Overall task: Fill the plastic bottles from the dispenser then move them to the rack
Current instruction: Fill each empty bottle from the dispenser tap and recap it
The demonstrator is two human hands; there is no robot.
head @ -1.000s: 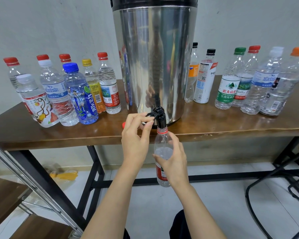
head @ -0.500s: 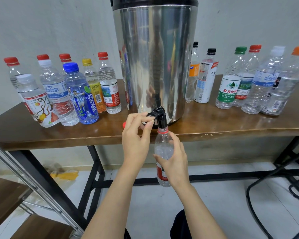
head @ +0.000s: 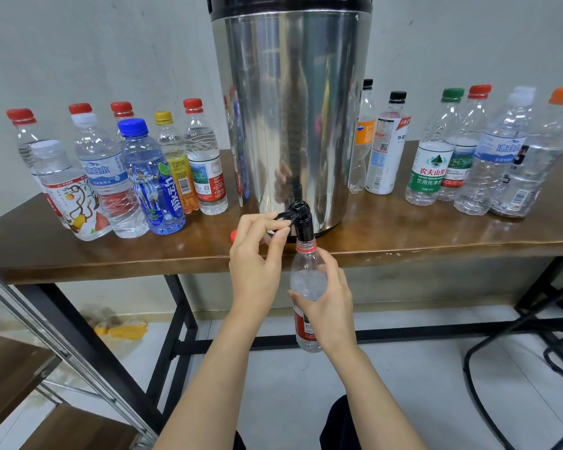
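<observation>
Nothing moved: left grip [head: 257, 264] pinches tap lever [head: 285, 216]; right grip [head: 333, 303] holds bottle [head: 306, 280] below spout [head: 304, 227], past table edge [head: 111, 259].

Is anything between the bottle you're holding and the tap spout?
Nothing visible. The right hand grips the bottle with its uncapped mouth directly under the spout, while the left hand pinches the tap lever.

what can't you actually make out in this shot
Head view: the dispenser top is cut off by the upper edge.
The bottle fill level is covered by the right hand gripping it.
The red cap is mostly hidden behind the left hand pinching the tap.
The rack runs off the lower-left edge.
</observation>
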